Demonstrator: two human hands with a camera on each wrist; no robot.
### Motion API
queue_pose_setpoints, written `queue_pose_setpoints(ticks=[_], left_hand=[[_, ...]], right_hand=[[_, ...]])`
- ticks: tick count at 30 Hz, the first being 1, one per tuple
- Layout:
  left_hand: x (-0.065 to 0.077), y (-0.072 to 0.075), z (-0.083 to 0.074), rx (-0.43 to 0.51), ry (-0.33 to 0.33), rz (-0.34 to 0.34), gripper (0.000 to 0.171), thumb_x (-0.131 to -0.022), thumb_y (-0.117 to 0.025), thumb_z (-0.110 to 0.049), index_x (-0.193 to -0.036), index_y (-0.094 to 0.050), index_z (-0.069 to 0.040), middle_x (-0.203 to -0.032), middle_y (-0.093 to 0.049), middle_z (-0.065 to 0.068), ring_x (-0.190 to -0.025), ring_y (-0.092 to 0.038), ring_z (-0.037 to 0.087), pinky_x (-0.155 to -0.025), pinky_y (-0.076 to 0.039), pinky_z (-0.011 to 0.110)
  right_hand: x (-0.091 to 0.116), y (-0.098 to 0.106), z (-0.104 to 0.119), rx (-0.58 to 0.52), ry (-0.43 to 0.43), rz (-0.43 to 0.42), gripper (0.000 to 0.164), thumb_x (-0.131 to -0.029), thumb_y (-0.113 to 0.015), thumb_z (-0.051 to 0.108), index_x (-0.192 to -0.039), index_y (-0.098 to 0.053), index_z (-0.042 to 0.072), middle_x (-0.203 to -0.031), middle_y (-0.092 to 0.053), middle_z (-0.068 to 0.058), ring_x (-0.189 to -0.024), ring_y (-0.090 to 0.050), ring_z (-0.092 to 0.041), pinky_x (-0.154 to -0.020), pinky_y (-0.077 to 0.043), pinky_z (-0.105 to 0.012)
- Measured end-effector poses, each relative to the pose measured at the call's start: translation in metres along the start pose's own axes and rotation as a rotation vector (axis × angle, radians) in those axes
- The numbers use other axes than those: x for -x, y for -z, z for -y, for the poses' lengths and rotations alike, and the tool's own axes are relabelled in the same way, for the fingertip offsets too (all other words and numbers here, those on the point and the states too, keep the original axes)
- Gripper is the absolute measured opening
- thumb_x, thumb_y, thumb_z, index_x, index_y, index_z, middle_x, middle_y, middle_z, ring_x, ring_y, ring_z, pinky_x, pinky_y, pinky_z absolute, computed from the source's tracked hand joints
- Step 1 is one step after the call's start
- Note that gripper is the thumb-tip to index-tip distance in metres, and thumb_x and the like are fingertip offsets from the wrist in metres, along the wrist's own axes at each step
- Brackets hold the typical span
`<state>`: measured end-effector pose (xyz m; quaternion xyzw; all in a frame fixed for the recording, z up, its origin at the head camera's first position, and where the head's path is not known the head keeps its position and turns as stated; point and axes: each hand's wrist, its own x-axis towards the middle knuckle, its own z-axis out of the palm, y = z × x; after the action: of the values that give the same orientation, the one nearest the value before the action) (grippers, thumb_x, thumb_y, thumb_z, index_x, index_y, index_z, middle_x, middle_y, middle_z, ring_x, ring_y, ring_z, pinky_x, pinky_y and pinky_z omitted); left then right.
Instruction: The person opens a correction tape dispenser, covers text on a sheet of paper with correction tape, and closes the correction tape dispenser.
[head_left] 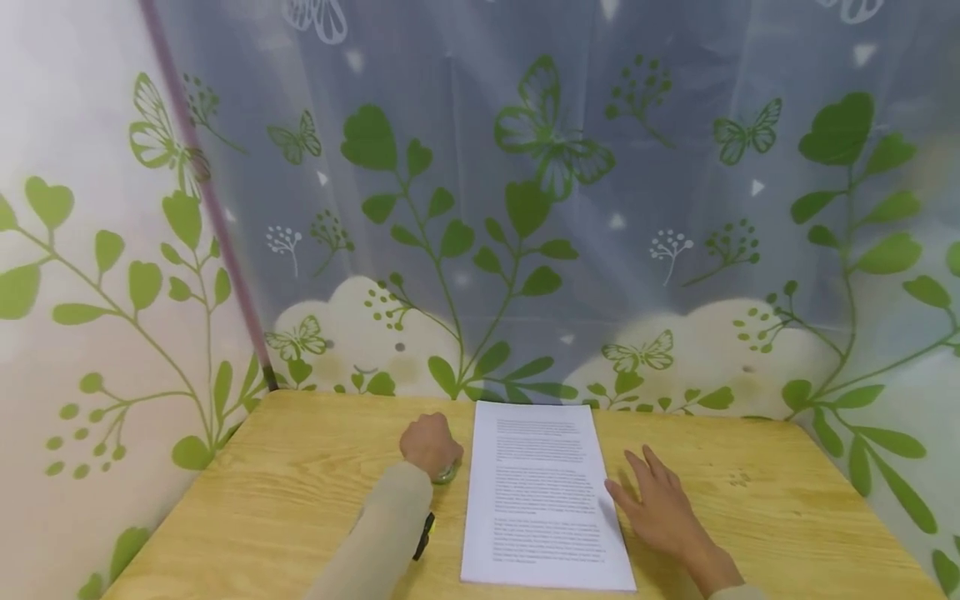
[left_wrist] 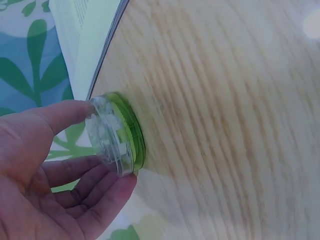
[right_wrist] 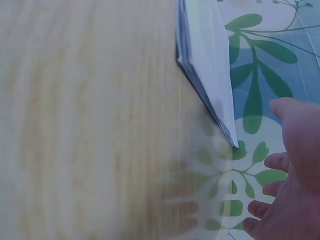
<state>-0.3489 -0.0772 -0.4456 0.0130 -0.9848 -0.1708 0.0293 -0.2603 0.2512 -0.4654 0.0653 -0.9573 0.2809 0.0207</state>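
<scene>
In the head view, the paper stack (head_left: 540, 492) bears illegibly small print; left of the stack, the left hand (head_left: 431, 446) mostly hides a clear-and-green disc (head_left: 446, 475); below the stack, the desk (head_left: 315, 467) is cut off.

Round container (left_wrist: 117, 136): one layer clear and colourless, the other translucent green. Paper stack (head_left: 536, 500): white with rows of grey print. Desk (head_left: 307, 467): yellow-tan, streaked with wood grain. Back curtain (head_left: 435, 58): grey-blue ground printed with green leaves and butterflies, white clouds and small white triangles. Left sleeve (head_left: 382, 533): plain pale beige. Pole (head_left: 213, 208): dull pink, black at its foot.
</scene>
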Motion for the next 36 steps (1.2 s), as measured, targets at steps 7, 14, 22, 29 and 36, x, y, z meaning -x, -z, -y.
queue_pose_setpoints(ticks=[7,14,22,29,36], left_hand=[[-0.004,0.001,-0.001,-0.007,0.003,0.014,0.027,-0.069,-0.078,-0.025,-0.063,-0.057,-0.008,-0.059,-0.056,0.004,-0.055,-0.057,0.021,-0.049,-0.05,0.037],[-0.001,0.001,0.011,0.085,-0.029,0.04,0.036,-0.073,-0.077,-0.032,-0.059,-0.051,-0.011,-0.054,-0.049,0.0,-0.048,-0.048,0.016,-0.043,-0.042,0.032],[-0.001,0.018,0.022,0.289,-0.102,-0.02,0.052,-0.08,-0.07,-0.029,-0.048,-0.03,-0.018,-0.042,-0.02,-0.009,-0.04,-0.016,0.009,-0.039,-0.017,0.024],[-0.002,0.03,0.017,0.46,-0.082,-0.062,0.05,-0.079,-0.073,-0.031,-0.047,-0.036,-0.018,-0.042,-0.025,-0.008,-0.04,-0.02,0.01,-0.04,-0.022,0.024],[0.003,0.025,0.012,0.671,0.044,-0.06,0.033,-0.082,-0.072,-0.036,-0.082,-0.07,-0.003,-0.063,-0.057,0.001,-0.058,-0.052,0.016,-0.057,-0.046,0.034]], right_hand=[[-0.001,0.004,-0.001,-0.018,0.003,0.02,0.071,-0.1,-0.042,0.047,-0.145,-0.029,-0.006,-0.149,-0.008,-0.036,-0.129,-0.012,-0.061,-0.097,-0.016,-0.073],[-0.001,0.0,-0.003,-0.023,-0.002,0.025,0.073,-0.099,-0.044,0.05,-0.144,-0.032,-0.006,-0.15,-0.008,-0.035,-0.129,-0.013,-0.06,-0.097,-0.018,-0.072],[-0.003,0.002,0.0,-0.042,0.018,0.021,0.069,-0.1,-0.042,0.046,-0.144,-0.031,-0.006,-0.149,-0.009,-0.036,-0.13,-0.012,-0.059,-0.097,-0.018,-0.072],[-0.002,0.002,-0.002,-0.052,0.014,0.025,0.067,-0.101,-0.043,0.044,-0.144,-0.031,-0.006,-0.149,-0.009,-0.035,-0.13,-0.012,-0.059,-0.098,-0.018,-0.072],[0.0,0.0,-0.002,-0.095,0.027,0.013,0.065,-0.102,-0.043,0.04,-0.142,-0.031,-0.009,-0.149,-0.009,-0.037,-0.131,-0.01,-0.058,-0.099,-0.015,-0.071]])
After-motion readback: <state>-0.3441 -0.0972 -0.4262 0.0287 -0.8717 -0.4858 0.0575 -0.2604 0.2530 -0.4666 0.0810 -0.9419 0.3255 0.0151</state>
